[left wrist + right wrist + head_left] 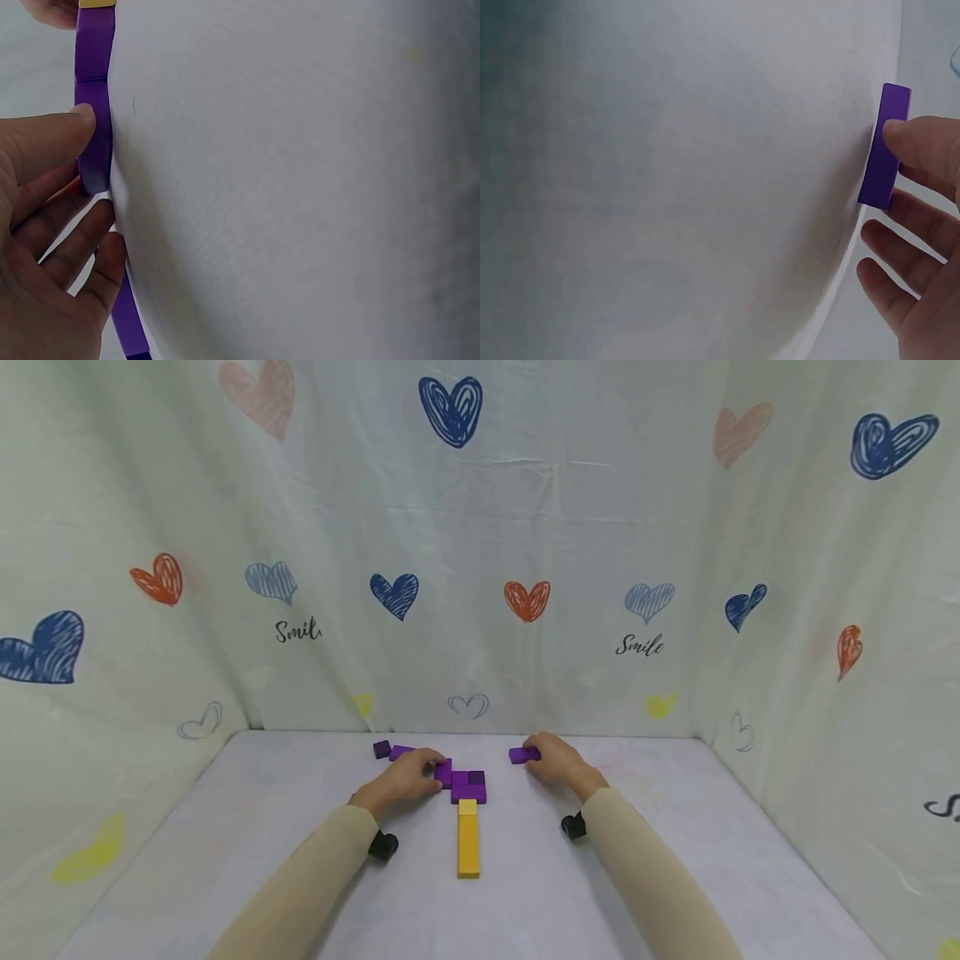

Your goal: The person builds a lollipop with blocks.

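Observation:
In the head view, my left hand (405,778) pinches a purple block (443,775) at the left side of a group of purple blocks (468,792). The left wrist view shows its thumb (56,139) on the near face of that block, with fingers behind. Farther right, my right hand (557,760) holds a purple bar-shaped block (519,756) between thumb and fingers. In the right wrist view this block (880,180) is close to the table surface; whether it touches is unclear. Below the purple group lies a long yellow block (468,847), with a lighter yellow piece (468,807) at its top end.
Beyond my left hand lie another purple block (401,752) and a small dark purple cube (382,749). The white table (525,893) ends at a white curtain (577,677) printed with hearts, along the back and both sides.

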`<action>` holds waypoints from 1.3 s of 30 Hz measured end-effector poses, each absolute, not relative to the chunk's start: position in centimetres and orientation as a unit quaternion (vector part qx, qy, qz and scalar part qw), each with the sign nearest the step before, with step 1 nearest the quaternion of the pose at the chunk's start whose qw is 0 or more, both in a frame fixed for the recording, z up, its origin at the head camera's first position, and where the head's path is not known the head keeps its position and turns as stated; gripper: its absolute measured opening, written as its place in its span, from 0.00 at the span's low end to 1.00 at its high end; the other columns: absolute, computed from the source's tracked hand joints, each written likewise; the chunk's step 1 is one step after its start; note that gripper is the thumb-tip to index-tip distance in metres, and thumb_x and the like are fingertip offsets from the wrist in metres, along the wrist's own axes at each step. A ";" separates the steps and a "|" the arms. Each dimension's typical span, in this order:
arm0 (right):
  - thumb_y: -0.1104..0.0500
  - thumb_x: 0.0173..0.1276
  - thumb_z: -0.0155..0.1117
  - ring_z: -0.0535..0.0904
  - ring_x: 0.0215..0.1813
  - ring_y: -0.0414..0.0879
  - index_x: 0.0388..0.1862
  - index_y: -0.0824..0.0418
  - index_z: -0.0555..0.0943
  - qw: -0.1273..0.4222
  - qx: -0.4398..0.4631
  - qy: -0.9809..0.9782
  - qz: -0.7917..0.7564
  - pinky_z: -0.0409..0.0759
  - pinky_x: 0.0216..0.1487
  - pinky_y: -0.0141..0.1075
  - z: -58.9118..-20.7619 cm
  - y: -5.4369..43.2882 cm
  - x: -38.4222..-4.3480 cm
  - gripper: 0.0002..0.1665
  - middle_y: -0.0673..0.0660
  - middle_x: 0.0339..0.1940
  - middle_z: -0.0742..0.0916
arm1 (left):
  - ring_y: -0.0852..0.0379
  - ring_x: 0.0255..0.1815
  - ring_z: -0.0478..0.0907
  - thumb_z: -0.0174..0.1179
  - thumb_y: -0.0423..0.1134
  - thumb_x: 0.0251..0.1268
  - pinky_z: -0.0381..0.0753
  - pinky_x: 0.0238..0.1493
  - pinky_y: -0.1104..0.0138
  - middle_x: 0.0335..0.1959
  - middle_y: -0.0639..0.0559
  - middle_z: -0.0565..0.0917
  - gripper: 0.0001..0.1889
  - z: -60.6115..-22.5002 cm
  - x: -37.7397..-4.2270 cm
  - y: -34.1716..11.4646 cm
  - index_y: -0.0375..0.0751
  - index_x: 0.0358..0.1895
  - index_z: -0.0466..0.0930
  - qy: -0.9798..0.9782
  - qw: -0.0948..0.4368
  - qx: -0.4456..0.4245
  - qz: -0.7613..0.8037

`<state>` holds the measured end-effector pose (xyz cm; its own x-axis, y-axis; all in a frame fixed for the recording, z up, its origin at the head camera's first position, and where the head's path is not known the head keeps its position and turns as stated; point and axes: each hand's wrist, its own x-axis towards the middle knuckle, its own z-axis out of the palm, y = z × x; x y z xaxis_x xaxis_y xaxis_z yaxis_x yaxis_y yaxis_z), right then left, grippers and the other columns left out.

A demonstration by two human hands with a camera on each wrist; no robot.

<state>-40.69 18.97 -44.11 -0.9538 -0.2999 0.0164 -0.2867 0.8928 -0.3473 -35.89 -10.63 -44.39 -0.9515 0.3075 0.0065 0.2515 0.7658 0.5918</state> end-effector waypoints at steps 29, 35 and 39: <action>0.54 0.58 0.71 0.77 0.45 0.46 0.53 0.63 0.80 0.028 -0.195 0.969 -0.150 0.77 0.51 0.43 -43.8 17.4 -39.0 0.25 0.54 0.42 0.84 | 0.46 0.57 0.73 0.65 0.36 0.59 0.69 0.62 0.52 0.57 0.45 0.77 0.22 -44.7 -35.5 -10.8 0.43 0.59 0.76 0.939 0.034 0.149 0.308; 0.51 0.56 0.72 0.77 0.47 0.47 0.56 0.58 0.79 0.027 -0.174 0.972 -0.158 0.77 0.53 0.44 -43.7 17.3 -38.8 0.29 0.54 0.47 0.82 | 0.46 0.57 0.74 0.65 0.36 0.59 0.70 0.62 0.53 0.57 0.45 0.78 0.22 -44.8 -35.5 -10.9 0.42 0.58 0.76 0.935 0.029 0.164 0.312; 0.53 0.57 0.71 0.76 0.49 0.47 0.55 0.58 0.79 0.028 -0.180 0.970 -0.163 0.76 0.54 0.45 -43.5 17.2 -38.7 0.27 0.54 0.48 0.82 | 0.46 0.58 0.74 0.65 0.35 0.59 0.70 0.62 0.53 0.57 0.44 0.78 0.22 -44.5 -35.4 -10.8 0.41 0.59 0.76 0.935 0.031 0.167 0.313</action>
<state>-38.72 17.16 -43.49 -0.9337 -0.3580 0.0039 -0.3397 0.8823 -0.3258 -35.38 -10.80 -44.47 -0.9426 0.3308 0.0459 0.2919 0.7492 0.5946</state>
